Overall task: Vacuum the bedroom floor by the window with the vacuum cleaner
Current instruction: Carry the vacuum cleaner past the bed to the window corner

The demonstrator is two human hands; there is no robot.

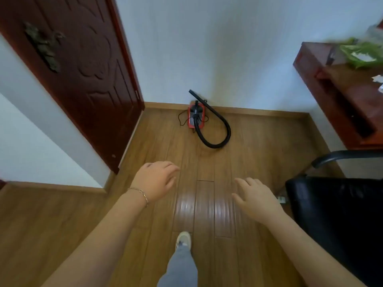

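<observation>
The small red-and-black canister vacuum cleaner (195, 117) was parked against the white wall at upper centre, its black hose (219, 131) looped on the wood-plank floor (248, 158). Lower down, the left hand (155, 182) and right hand (255, 197) were held out, loosely spread, nothing gripped. A black chair (335, 214) was at right.

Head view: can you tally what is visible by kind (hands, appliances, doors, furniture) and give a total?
Hands: 2 (left hand, right hand, both holding nothing)
vacuum cleaner: 1
door: 1
chair: 1
desk: 1
Total: 6
</observation>
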